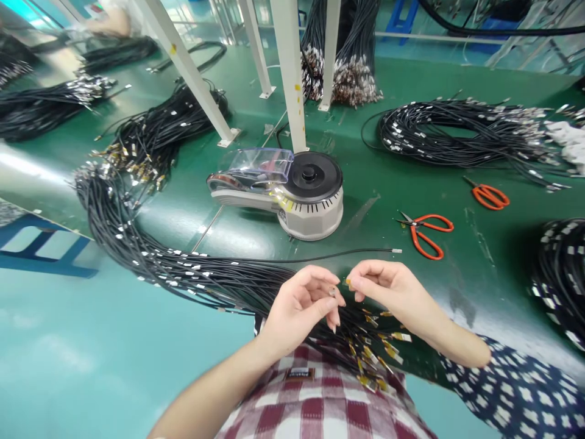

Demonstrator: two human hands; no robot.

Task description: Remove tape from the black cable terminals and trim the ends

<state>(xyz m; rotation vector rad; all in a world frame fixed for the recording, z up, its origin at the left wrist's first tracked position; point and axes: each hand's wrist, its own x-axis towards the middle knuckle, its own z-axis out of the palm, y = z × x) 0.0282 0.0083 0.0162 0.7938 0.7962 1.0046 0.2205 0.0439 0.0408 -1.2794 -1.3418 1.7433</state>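
Note:
My left hand (305, 306) is half curled above the cable bundle, with a small silvery cable end (333, 292) between thumb and fingers. Just to its right, my right hand (386, 285) pinches a small piece of amber tape (348, 281) at the fingertips. The fingertips of both hands nearly meet. Beneath them runs a thick bundle of black cables (237, 277) with white labels. Several of its ends, wrapped in amber tape (392, 350), fan out near my checked apron. One single black cable (338, 253) lies apart, beyond my hands.
A round tape dispenser (311, 210) with a clear cover stands ahead. Orange-handled scissors (427, 231) and a second orange-handled pair (490, 196) lie at right. Coiled cables (457, 131) and hanging cables (351, 55) are farther back. White posts (292, 91) rise from the green table (365, 213).

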